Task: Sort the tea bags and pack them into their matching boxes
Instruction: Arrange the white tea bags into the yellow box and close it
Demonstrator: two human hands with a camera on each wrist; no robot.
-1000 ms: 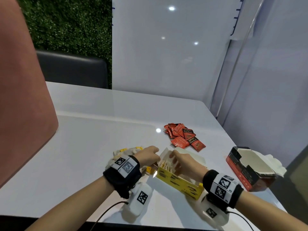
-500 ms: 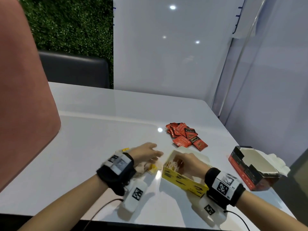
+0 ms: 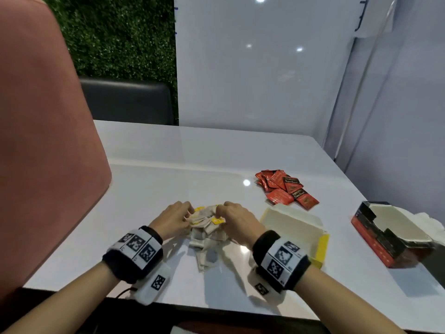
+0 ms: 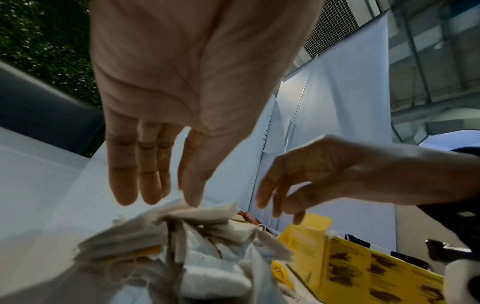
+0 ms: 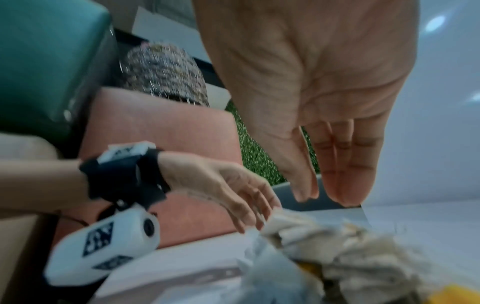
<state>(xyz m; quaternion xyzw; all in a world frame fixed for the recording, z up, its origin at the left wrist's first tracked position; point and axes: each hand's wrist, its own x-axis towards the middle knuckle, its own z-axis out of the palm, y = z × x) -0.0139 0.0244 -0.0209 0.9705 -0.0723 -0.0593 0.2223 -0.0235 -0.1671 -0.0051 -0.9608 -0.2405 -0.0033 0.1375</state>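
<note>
While both hands (image 3: 204, 220) hover loose-fingered, fingertips brushing pale tea bags (image 3: 207, 233)

The right hand (image 3: 237, 219) left the yellow box (image 3: 298, 227) for the tea bags (image 3: 207, 227).

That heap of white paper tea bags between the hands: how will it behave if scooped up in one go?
The tea bags look limp and crumpled, so probably floppy and light. They lie loose with yellow tags and strings, so likely to tangle and shed strays. Thin paper may tear.
</note>
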